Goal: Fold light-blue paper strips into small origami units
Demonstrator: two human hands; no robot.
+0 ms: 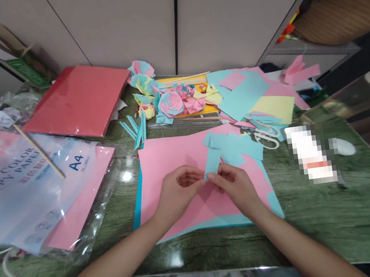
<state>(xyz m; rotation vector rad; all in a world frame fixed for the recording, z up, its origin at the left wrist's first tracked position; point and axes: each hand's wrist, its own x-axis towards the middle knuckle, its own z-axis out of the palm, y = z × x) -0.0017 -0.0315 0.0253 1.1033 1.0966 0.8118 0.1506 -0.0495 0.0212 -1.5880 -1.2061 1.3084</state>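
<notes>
My left hand [177, 193] and my right hand [235, 186] meet over a pink paper sheet [174, 158] lying on a blue sheet. Both pinch the lower end of a light blue paper strip [212, 161] that stands up between the fingertips. More cut blue pieces [237, 146] lie just behind the strip on the pink sheet. The fingers of both hands are curled in a pinch.
A plastic pack of A4 colour paper [23, 182] with a wooden stick [39, 151] on it lies left. A red folder [81, 100] is behind it. Folded paper flowers [173, 101], loose sheets [250, 93], scissors [266, 137] and a white glue bottle [310, 154] lie behind and right.
</notes>
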